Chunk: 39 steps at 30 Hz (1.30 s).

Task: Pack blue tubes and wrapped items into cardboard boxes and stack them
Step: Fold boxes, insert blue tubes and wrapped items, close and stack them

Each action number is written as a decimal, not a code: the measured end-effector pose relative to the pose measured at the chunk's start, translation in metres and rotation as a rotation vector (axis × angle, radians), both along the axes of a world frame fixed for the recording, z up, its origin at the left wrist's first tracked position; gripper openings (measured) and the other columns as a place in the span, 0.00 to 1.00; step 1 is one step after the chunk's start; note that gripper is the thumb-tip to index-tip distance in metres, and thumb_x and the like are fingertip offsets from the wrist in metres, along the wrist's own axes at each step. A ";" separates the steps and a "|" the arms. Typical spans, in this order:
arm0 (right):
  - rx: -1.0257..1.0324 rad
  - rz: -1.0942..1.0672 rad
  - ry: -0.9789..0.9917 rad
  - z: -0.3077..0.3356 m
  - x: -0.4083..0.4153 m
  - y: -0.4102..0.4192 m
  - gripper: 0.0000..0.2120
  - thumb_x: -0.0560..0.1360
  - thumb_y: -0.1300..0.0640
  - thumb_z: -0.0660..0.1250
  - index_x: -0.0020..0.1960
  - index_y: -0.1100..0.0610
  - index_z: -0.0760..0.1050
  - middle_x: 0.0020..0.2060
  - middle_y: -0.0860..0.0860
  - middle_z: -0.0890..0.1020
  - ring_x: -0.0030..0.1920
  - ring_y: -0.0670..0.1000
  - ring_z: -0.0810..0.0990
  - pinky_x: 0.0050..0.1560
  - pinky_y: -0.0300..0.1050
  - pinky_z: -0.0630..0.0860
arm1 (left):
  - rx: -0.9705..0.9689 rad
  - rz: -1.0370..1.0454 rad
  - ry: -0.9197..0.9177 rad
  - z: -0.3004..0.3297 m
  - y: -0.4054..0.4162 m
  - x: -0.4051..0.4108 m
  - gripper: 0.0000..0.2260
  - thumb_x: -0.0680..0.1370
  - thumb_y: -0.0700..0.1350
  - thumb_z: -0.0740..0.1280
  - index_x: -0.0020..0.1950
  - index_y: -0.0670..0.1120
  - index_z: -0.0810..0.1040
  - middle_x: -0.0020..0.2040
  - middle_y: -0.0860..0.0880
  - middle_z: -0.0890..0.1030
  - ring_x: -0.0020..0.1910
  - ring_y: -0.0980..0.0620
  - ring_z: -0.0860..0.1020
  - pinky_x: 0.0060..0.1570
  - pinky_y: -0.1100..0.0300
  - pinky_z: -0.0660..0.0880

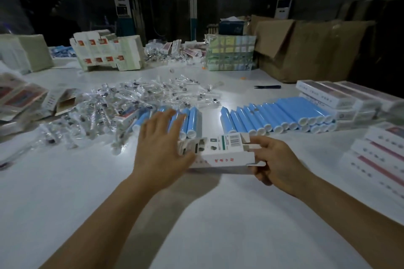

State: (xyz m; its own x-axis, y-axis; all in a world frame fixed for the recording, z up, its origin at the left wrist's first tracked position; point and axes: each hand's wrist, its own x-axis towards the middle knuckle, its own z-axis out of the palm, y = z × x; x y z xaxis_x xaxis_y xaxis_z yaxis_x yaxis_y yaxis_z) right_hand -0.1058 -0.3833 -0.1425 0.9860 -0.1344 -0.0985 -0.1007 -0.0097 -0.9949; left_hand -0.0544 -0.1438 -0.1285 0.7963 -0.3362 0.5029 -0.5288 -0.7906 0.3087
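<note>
Centrally, small white carton [220,153] held above bench [196,214], end flap open. Right hand [273,159] gripping its right end; left hand [161,146] spread wide, fingers straight, over its left end. Blue tubes [279,118] lined up right of centre, wrapped items [122,102] heaped centre-left.

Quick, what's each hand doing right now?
Left hand: open, fingers spread, against the left end of the white carton.
Right hand: grips the carton's right end.
</note>
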 end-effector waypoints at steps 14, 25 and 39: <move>-0.354 -0.157 -0.157 0.006 0.001 -0.003 0.12 0.78 0.65 0.60 0.53 0.54 0.79 0.39 0.49 0.83 0.38 0.46 0.81 0.35 0.37 0.76 | 0.435 -0.116 -0.003 -0.017 -0.036 -0.029 0.32 0.75 0.67 0.57 0.72 0.49 0.56 0.63 0.49 0.67 0.59 0.48 0.66 0.59 0.52 0.64; -0.867 0.000 -0.051 0.055 0.121 0.050 0.08 0.77 0.59 0.61 0.51 0.56 0.78 0.41 0.54 0.82 0.31 0.48 0.78 0.27 0.38 0.72 | 0.465 -0.182 -0.038 -0.017 -0.043 -0.033 0.23 0.80 0.57 0.56 0.70 0.45 0.61 0.64 0.44 0.69 0.59 0.43 0.67 0.56 0.46 0.66; -1.258 0.064 0.256 0.044 0.193 0.097 0.08 0.73 0.60 0.63 0.52 0.60 0.70 0.40 0.55 0.75 0.36 0.52 0.73 0.32 0.41 0.69 | 0.449 -0.185 -0.010 -0.019 -0.046 -0.030 0.24 0.80 0.58 0.54 0.70 0.44 0.62 0.64 0.44 0.69 0.60 0.42 0.67 0.57 0.46 0.64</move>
State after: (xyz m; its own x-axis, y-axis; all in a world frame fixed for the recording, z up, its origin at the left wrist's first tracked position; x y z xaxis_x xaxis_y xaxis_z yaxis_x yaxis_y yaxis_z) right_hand 0.0868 -0.2865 -0.0987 0.9661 -0.2257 -0.1253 -0.2509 -0.9353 -0.2497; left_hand -0.0848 -0.1896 -0.1475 0.6986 -0.6572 0.2829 -0.6743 -0.7369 -0.0469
